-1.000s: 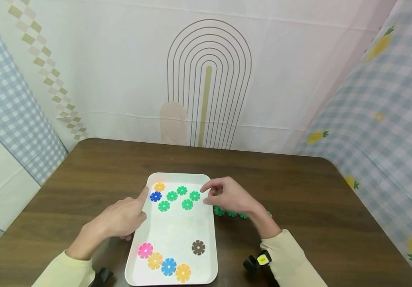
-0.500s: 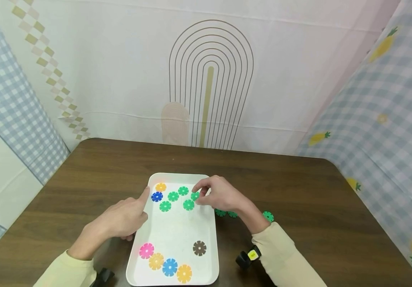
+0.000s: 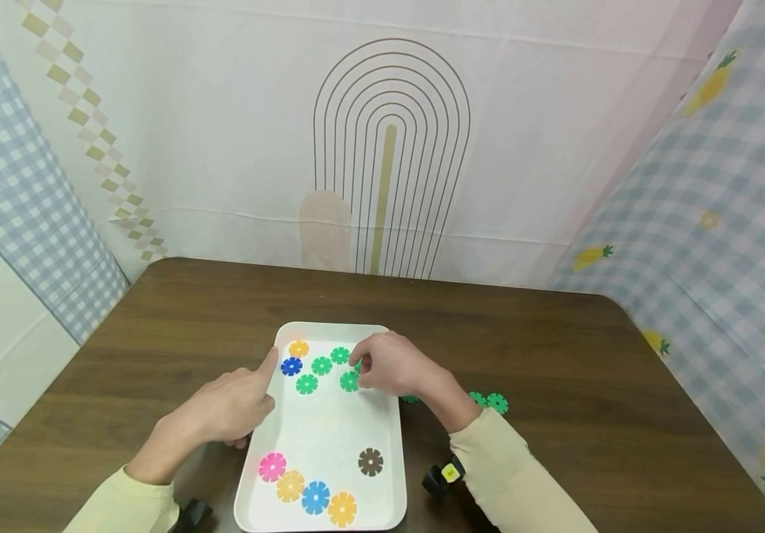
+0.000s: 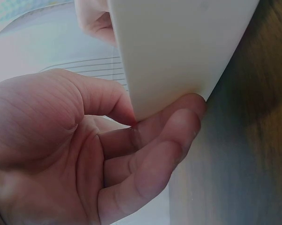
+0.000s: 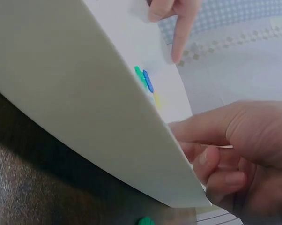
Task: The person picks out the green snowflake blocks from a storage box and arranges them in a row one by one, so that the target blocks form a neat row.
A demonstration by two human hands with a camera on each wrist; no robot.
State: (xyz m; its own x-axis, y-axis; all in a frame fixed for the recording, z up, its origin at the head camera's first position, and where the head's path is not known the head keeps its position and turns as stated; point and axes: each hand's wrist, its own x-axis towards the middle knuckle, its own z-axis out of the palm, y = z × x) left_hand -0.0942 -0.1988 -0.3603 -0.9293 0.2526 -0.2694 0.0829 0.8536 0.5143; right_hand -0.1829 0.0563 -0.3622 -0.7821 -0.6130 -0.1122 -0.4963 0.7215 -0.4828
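Observation:
A white tray (image 3: pixel 329 429) lies lengthwise, holding notched plastic snowflake discs. My left hand (image 3: pixel 232 403) grips its left edge; in the left wrist view the fingers (image 4: pixel 150 173) curl against the outside of the tray wall (image 4: pixel 178 51). Over the tray's far right corner, my right hand (image 3: pixel 392 363) has its thumb and index finger around a green snowflake disc (image 3: pixel 358 366), mostly covered by the fingers. Several other green discs (image 3: pixel 321 366) lie just left of it. In the right wrist view the tray wall (image 5: pixel 85 93) hides the right fingertips.
An orange disc (image 3: pixel 298 349) and a dark blue disc (image 3: pixel 292 366) lie at the tray's far left. Pink (image 3: pixel 272 467), light blue (image 3: pixel 315 497), yellow-orange (image 3: pixel 342 509) and brown discs (image 3: pixel 370 462) lie nearer. More green discs (image 3: pixel 498 403) rest on the wooden table, right of the tray.
My right hand has moved left from the tray's right edge, bringing its thumb and index finger around a green disc. More green discs show on the table behind that wrist. The left hand stays put.

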